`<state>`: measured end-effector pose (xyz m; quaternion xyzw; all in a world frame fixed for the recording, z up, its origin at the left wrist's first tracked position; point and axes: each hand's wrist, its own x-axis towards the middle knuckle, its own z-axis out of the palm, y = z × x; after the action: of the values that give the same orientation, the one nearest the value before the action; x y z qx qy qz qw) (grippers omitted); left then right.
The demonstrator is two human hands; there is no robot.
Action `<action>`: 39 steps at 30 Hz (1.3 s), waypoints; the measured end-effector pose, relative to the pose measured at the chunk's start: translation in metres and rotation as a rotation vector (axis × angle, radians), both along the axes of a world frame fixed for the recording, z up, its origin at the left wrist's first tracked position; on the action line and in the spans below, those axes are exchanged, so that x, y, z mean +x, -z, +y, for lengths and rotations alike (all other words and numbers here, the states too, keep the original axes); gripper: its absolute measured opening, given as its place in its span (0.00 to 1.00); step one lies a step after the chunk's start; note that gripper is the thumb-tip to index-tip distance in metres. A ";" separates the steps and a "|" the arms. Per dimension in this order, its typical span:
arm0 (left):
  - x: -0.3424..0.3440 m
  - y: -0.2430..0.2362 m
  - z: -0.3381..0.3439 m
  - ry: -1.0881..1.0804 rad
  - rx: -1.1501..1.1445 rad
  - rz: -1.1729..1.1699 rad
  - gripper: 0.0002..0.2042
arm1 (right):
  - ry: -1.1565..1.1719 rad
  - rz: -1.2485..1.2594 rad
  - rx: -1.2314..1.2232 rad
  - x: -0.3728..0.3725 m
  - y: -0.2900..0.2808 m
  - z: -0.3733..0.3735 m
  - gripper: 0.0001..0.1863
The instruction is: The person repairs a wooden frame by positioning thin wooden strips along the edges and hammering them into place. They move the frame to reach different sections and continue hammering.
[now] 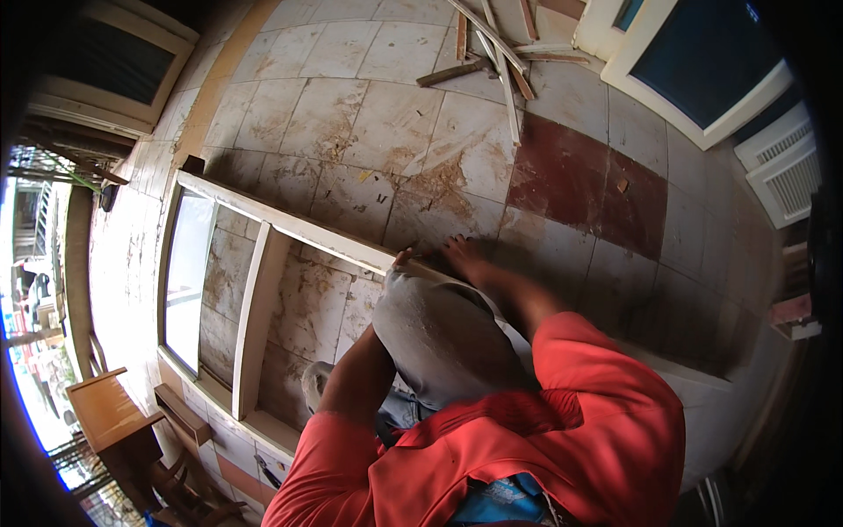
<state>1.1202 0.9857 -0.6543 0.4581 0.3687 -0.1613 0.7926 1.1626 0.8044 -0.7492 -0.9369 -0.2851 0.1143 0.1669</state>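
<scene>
A pale wooden frame (307, 230) with crossbars lies aslant on the tiled floor, and a glass pane (189, 277) shows at its left end. My grey-trousered knee covers part of its upper rail. Beside that knee, fingertips of my left hand (402, 256) touch the rail; the rest of the hand is hidden, so its grip does not show. My right hand (462, 255) is just to the right, at the rail's outer edge, its fingers stretched out and apart. I see nothing held in it.
Loose wooden strips (500, 61) and a hammer-like tool (452, 72) lie at the far side. A framed dark panel (702, 70) and white louvred panels (786, 180) stand far right. A wooden stool (110, 408) stands left, near a wooden block (183, 413). Debris (430, 180) dirties the tiles.
</scene>
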 end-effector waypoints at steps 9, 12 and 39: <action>-0.010 0.009 0.006 -0.058 0.265 0.017 0.25 | 0.196 0.042 -0.255 0.070 0.008 -0.063 0.18; -0.010 0.007 0.011 0.024 0.331 0.055 0.24 | 0.220 -0.014 -0.153 0.091 0.002 -0.156 0.12; 0.106 -0.015 0.089 0.889 1.494 -0.214 0.21 | 0.555 0.104 -0.218 0.454 -0.039 0.054 0.56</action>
<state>1.2262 1.0744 -0.6393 0.9715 0.0888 -0.1276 0.1790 1.6168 0.8583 -0.7099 -0.9843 0.0046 0.1422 0.1046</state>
